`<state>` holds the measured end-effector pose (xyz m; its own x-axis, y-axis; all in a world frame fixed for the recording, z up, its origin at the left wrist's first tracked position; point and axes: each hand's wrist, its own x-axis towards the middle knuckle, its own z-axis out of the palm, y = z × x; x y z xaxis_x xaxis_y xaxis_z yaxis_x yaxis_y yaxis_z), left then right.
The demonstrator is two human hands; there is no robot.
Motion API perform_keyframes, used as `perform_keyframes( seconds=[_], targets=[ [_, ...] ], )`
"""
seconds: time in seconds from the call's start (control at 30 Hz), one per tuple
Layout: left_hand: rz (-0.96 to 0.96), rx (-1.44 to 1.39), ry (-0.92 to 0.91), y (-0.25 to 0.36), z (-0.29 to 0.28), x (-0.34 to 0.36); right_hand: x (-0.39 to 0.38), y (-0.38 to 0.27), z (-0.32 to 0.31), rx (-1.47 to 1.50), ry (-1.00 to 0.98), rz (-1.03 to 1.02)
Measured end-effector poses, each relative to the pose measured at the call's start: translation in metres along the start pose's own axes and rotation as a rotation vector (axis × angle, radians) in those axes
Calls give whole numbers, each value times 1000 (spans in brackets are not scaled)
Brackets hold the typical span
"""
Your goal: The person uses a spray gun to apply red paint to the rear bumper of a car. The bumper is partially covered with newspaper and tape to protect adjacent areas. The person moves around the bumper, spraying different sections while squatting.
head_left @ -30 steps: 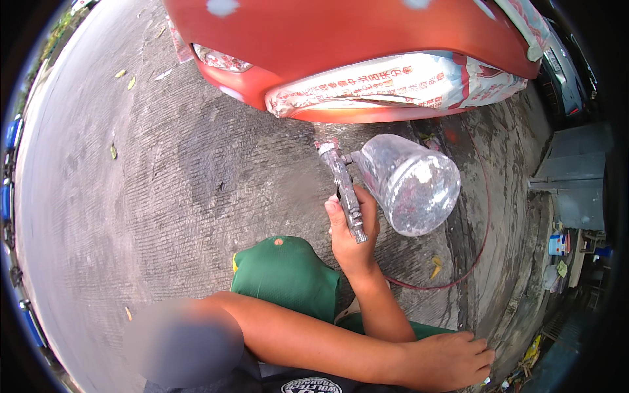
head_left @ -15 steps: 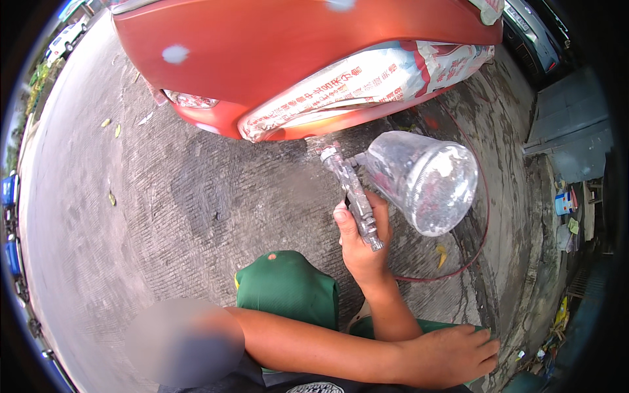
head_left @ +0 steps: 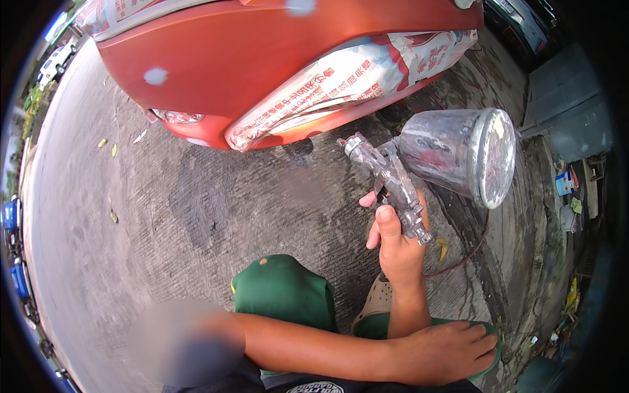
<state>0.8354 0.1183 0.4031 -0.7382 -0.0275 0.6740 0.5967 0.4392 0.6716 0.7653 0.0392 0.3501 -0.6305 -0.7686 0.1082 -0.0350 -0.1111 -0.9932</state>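
Note:
A paint-spattered spray gun (head_left: 392, 185) is in my right hand (head_left: 401, 245), its fingers wrapped round the grip with the thumb behind. The nozzle points up and left toward the car's red bumper (head_left: 262, 62), some way short of it. A cloudy plastic paint cup (head_left: 439, 150) is joined to the gun and tilts out to the right, its wide round end outward. My left arm crosses in front of my body. My left hand (head_left: 452, 350) lies flat over my right knee in green cloth, its fingers stretched out and holding nothing.
Printed plastic sheeting (head_left: 321, 88) masks the opening in the bumper, which has pale patches. A red hose (head_left: 468, 259) curves over the rough concrete ground (head_left: 151, 262) on the right. A dark car (head_left: 521, 23) and grey metal panels (head_left: 563, 105) stand at the far right.
My right hand has moved the spray gun to the right, away from the masked opening. The cup has swung outward with it. My left hand stays on the knee.

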Motion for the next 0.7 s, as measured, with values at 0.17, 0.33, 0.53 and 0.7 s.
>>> perform_keyframes(
  seconds=[0.17, 0.33, 0.53, 0.7],
  targets=[
    [64, 61, 52, 0, -18, 11, 5, -12, -12, -42, 8, 62],
    [70, 101, 37, 0, -18, 11, 5, -10, -15, -26, 19, 69],
    [56, 69, 36, -1, -17, 11, 5, -16, -18, -6, 22, 86],
    [7, -13, -63, -1, -13, 6, 7, -16, -23, 19, 31, 126]
  ],
)
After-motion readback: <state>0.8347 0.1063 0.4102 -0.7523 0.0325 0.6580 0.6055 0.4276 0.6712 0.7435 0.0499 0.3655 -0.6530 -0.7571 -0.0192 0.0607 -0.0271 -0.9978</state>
